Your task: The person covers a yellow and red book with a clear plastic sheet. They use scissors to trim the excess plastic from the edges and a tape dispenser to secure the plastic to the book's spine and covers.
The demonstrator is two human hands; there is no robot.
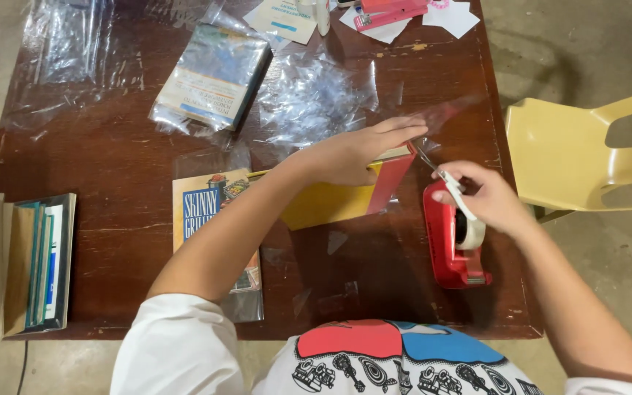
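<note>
Left hand (352, 153) presses flat on yellow book (330, 201); right hand (488, 197) pinches tape strip (459, 197) from red dispenser (451, 245). Risk: slack tape may self-stick or wrinkle.

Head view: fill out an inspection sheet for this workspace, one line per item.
Surface: dark brown wooden table, scuffed.
Job's things: yellow and red book under clear plastic cover film; red tape dispenser at the right edge.
Clutter: wrapped book, crumpled plastic film, paperback cookbook, stack of books at left, papers and a pink stapler at the far edge.
Grips: left hand lies flat on the yellow and red book; right hand pinches a strip of tape above the dispenser.
Cables: one dark cable on the floor, lower left.
Surroundings: concrete floor, yellow plastic chair at right.
</note>
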